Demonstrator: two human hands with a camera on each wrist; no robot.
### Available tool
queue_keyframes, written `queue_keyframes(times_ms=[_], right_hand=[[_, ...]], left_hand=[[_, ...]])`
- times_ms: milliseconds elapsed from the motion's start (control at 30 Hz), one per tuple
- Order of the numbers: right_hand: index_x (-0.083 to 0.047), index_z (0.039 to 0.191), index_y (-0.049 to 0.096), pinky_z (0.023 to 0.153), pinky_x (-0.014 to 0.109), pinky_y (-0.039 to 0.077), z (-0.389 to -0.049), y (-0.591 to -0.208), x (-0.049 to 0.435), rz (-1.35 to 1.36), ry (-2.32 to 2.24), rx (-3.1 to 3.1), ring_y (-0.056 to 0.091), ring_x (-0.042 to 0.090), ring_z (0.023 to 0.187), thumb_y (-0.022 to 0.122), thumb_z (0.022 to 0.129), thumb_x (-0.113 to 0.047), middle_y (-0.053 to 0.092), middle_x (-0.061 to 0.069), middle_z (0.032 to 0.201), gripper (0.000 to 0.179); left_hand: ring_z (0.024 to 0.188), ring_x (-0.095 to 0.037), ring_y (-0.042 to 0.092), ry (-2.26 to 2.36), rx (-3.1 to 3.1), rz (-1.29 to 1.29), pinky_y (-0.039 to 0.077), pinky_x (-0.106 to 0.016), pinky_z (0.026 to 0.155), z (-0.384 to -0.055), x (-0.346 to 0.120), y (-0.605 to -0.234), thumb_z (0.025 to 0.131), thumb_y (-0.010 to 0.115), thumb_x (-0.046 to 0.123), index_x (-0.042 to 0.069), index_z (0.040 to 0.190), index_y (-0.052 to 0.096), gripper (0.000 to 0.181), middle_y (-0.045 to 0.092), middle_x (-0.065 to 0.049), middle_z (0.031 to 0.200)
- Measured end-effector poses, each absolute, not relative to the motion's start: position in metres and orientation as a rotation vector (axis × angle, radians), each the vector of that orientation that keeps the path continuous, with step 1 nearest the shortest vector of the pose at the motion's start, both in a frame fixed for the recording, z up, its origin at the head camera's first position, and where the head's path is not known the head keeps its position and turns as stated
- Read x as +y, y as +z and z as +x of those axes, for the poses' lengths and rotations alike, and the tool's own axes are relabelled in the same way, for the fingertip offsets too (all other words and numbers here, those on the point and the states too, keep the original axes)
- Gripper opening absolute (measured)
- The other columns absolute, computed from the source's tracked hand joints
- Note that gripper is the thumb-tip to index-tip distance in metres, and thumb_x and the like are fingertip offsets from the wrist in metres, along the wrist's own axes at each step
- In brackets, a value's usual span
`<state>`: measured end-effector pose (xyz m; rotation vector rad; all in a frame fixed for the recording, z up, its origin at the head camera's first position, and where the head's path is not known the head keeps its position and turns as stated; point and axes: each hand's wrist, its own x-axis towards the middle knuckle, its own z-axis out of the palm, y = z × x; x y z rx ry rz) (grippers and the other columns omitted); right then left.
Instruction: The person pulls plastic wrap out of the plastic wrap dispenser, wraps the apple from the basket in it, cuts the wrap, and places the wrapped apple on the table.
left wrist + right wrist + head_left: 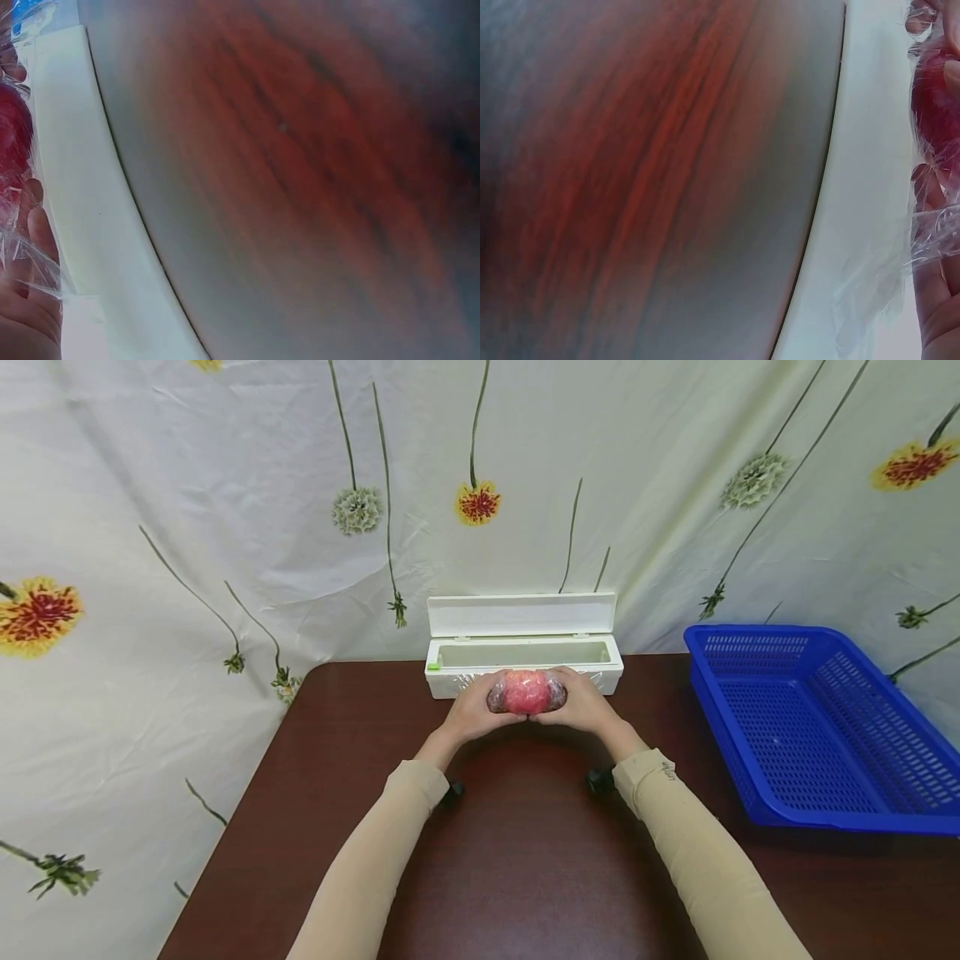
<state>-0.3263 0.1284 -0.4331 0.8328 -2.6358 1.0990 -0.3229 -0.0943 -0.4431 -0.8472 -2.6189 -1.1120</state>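
Observation:
A round red fruit that looks like an apple (pixel 527 692) is wrapped in clear plastic film, the film (pixel 937 229) bunching at its sides. My left hand (pixel 476 706) grips the wrapped fruit from the left, fingers curled round its end. From the right, my right hand (pixel 581 702) holds it the same way, thumbs nearly meeting below. Both hands are just in front of a long white box (pixel 444 683), whose hinged lid (pixel 521 614) stands up. Film (pixel 37 262) also shows by the fingers in the left wrist view.
A blue perforated plastic basket (pixel 795 735) stands at the right of the dark brown table (pixel 352 777). Behind the table hangs a white flowered cloth (pixel 262 485). A small green piece (pixel 433 667) sits on the box's left front edge.

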Motion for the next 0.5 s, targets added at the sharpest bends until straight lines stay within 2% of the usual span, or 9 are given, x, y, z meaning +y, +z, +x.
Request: queue_keyframes(times_ms=[267,500], right_hand=[[-0.006,0.115,0.063,0.086,0.041,0.048,-0.3216,-0.4318,0.1283,0.807,1.092,-2.655,0.059,0.025,0.097,0.087,0.061,-0.033,0.064,0.011,0.106,0.065],[-0.005,0.115,0.062,0.086,0.042,0.048,-0.3193,-0.4325,0.1288,0.773,1.132,-2.681,0.059,0.025,0.098,0.085,0.063,-0.035,0.065,0.010,0.107,0.064]], left_hand=[[0.115,-0.020,0.052,-1.197,-2.578,-0.826,0.040,-0.039,0.099,-0.3194,-0.0951,-0.4459,0.071,0.082,0.033,0.011,0.133,0.048,0.074,0.056,-0.007,0.127],[0.112,-0.018,0.053,-1.223,-2.591,-0.788,0.041,-0.037,0.097,-0.3157,-0.0951,-0.4462,0.070,0.082,0.035,0.012,0.131,0.050,0.072,0.057,-0.005,0.124]])
